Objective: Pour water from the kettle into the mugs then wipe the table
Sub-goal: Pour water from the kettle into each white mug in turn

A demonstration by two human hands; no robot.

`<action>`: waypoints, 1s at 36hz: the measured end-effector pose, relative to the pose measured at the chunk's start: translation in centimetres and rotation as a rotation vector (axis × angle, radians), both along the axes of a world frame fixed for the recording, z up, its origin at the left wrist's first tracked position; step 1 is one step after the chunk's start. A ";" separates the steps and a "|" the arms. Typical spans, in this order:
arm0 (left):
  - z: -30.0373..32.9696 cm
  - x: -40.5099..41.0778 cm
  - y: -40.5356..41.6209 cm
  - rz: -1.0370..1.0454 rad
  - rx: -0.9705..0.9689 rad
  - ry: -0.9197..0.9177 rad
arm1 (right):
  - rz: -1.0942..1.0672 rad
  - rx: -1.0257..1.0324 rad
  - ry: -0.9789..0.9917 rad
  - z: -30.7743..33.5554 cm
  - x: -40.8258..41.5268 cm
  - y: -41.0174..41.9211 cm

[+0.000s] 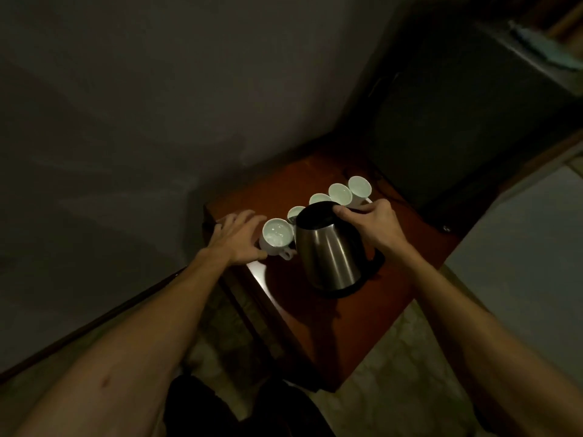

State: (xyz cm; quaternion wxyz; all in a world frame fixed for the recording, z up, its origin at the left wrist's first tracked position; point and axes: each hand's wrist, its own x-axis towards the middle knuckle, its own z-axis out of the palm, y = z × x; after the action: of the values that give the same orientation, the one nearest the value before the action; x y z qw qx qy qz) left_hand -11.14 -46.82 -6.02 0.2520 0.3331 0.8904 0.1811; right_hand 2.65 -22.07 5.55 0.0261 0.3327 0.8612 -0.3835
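Standing on a reddish-brown table in a dim corner, kettle in right-hand grip.

Head camera looks steeply down (close, wide-angle) onto table.

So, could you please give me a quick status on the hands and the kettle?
Right hand grips kettle, tilted toward the mugs. Left hand open against nearest mug. Nothing blocking.

A grey plastered wall is seen in dim light, met by a dark skirting board. A large black cabinet is set in the corner, above a pale patterned floor.
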 end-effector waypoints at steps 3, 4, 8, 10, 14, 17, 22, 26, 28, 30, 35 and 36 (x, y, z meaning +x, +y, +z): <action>0.3 0.5 1.4 -0.030 -0.011 0.027 | 0.000 -0.019 0.061 -0.7 1.0 0.6; 0.5 0.7 1.7 -0.036 -0.019 0.031 | 0.003 -0.030 0.079 -0.8 1.2 0.8; 1.1 1.6 3.2 -0.027 -0.044 0.047 | -0.024 -0.092 0.172 -1.7 2.4 2.3; 1.5 2.1 3.9 -0.012 -0.063 0.064 | -0.037 -0.117 0.230 -2.1 3.1 3.3; 3.0 3.4 5.2 0.047 -0.078 0.098 | -0.042 -0.189 0.306 -2.5 4.3 5.2; 4.4 4.4 6.5 0.065 -0.101 0.131 | -0.051 -0.229 0.361 -2.2 5.2 6.3; 7.8 5.7 9.2 0.036 -0.105 0.138 | -0.084 -0.253 0.444 -1.7 6.8 8.0; 9.3 5.9 11.6 -0.001 -0.095 0.169 | -0.130 -0.251 0.477 -1.1 8.1 9.6; 9.6 6.3 12.9 -0.026 -0.067 0.190 | -0.148 -0.229 0.489 -0.9 8.8 10.2; 10.0 6.8 14.3 -0.061 -0.028 0.182 | -0.196 -0.189 0.510 -0.6 9.6 11.0; 10.4 8.0 18.0 -0.116 0.024 0.175 | -0.291 -0.122 0.537 -1.0 11.7 13.2; 10.6 8.4 18.7 -0.131 0.019 0.174 | -0.305 -0.108 0.538 -1.0 12.1 13.6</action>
State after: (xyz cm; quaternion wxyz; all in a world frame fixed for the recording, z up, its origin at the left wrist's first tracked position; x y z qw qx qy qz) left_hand -2.75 -28.16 4.53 0.1820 0.4072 0.8835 0.1431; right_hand 14.71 -8.48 4.58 -0.2427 0.3427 0.7559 -0.5023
